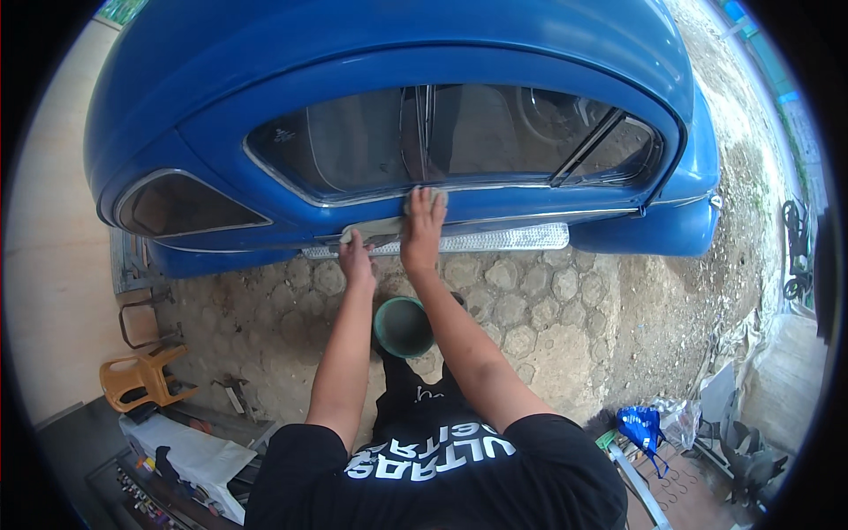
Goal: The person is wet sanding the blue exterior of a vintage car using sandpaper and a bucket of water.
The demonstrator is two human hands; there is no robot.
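Below the side window (459, 132) of a blue car (397, 62), a pale cloth (382, 228) lies along the door panel. My right hand (426, 225) is flat on it, fingers stretched up toward the chrome strip under the glass, with a bit of cloth showing beside the fingertips. Lower and to the left, my left hand (355, 256) pinches the cloth's other end between thumb and fingers. On the ground between my forearms stands a green bucket (404, 327); it seems to hold cloudy grey liquid.
A ridged silvery running board (503, 239) juts out below the door. Hexagonal paving (565, 344) covers the ground, with gravel to the right. An orange plastic chair (146, 378) stands at left. Behind me are a blue bag (640, 427) and a cluttered white-topped bench (190, 450).
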